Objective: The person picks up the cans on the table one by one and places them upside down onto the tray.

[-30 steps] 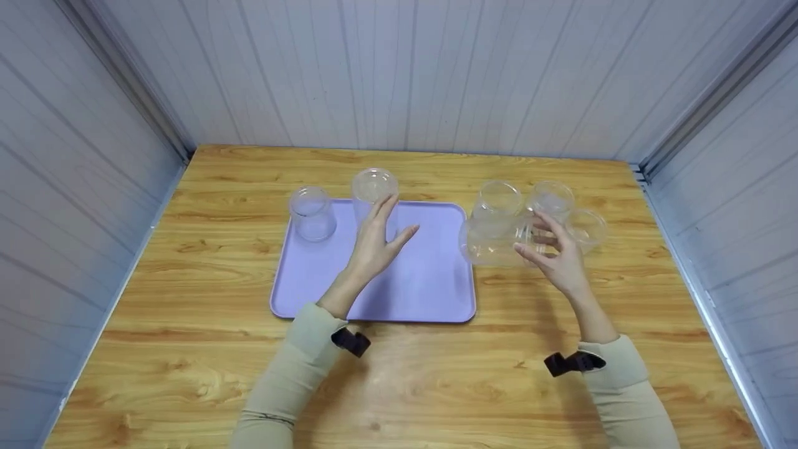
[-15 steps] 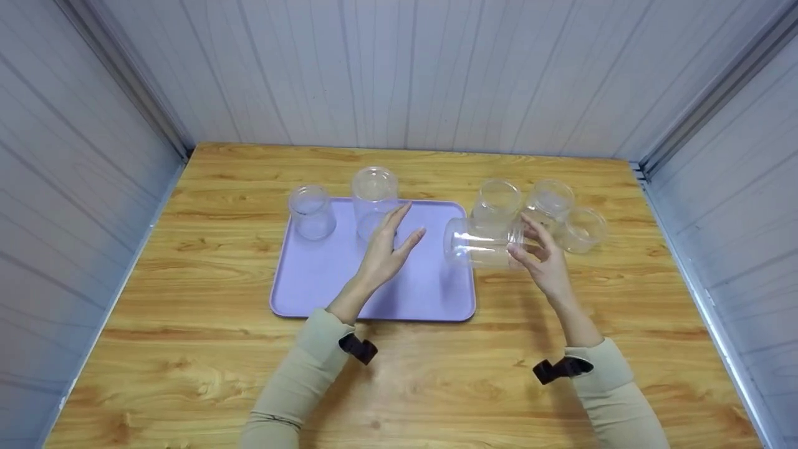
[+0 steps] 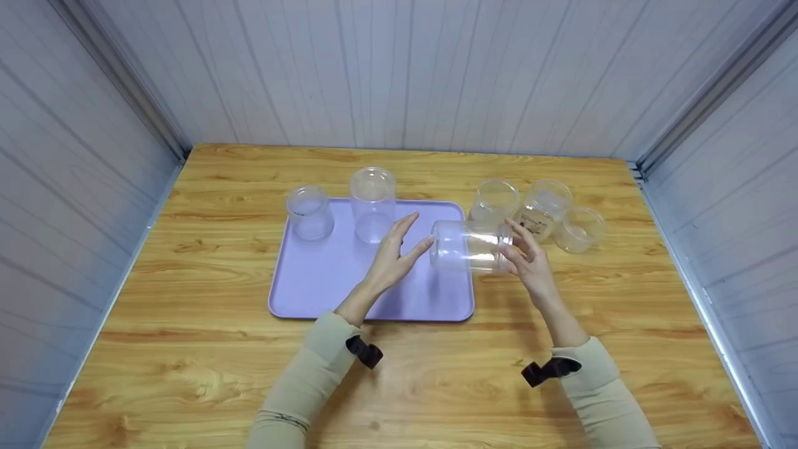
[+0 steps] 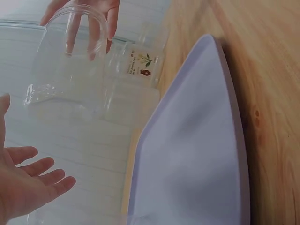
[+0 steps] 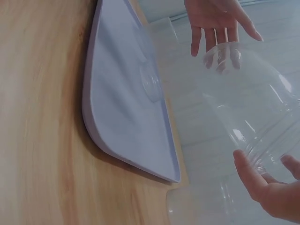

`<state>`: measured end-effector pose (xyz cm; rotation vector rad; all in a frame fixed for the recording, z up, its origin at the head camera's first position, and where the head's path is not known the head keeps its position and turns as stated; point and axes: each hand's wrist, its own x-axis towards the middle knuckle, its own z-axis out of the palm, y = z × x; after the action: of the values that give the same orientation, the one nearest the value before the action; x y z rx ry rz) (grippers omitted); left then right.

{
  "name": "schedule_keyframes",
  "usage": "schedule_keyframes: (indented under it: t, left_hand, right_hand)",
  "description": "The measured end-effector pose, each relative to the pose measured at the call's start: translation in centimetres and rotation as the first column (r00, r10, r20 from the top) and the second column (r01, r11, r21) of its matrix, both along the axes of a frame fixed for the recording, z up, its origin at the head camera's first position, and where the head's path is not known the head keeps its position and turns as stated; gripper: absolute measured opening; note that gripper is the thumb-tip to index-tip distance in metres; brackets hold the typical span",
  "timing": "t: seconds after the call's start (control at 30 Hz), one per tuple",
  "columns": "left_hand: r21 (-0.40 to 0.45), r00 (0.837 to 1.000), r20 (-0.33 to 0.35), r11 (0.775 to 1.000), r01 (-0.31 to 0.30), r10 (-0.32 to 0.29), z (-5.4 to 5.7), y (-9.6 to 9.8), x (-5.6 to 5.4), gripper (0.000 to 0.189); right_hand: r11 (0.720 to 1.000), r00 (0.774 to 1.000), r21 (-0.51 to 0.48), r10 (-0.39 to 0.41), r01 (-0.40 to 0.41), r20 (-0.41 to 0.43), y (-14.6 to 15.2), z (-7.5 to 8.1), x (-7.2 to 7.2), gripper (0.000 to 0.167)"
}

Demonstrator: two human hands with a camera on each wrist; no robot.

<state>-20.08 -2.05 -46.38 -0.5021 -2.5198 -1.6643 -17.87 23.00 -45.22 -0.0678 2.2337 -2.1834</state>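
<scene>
The clear plastic jar (image 3: 464, 246) is lying sideways in the air, above the right edge of the lilac tray (image 3: 312, 287). Its long axis goes from left to right; the ridged mouth end points to the right, the base to the left. The right hand (image 3: 533, 269) is gripping the mouth end. The left hand (image 3: 388, 259) has its fingers extended near the base; whether it touches, I cannot tell. On the tray, a taller jar (image 3: 374, 212) stands upright.

Head view looks down; wrist views (close, sideways) share the held jar (image 4: 68, 77)
</scene>
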Motion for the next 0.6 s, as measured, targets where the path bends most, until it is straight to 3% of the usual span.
schedule_keyframes:
  t: [0.13,0.3,0.6]
  left_hand:
    - [0.014,1.0,0.021,1.0,0.01,-0.011,-0.2,0.3,0.0,0.066]
    - [0.044,0.998,0.058,0.999,0.03,-0.032,-0.4,0.7,0.1,0.071]
    - [0.099,0.99,0.121,0.993,0.057,-0.069,-0.5,1.5,0.1,0.08]
  right_hand:
    - [0.998,0.999,-0.059,0.008,-0.006,0.033,-0.3,-0.4,0.0,0.046]
    - [0.979,0.996,-0.204,0.039,-0.023,0.076,-0.6,-0.9,0.0,0.047]
    - [0.954,0.989,-0.296,0.088,-0.05,0.116,-1.2,-1.3,0.0,0.051]
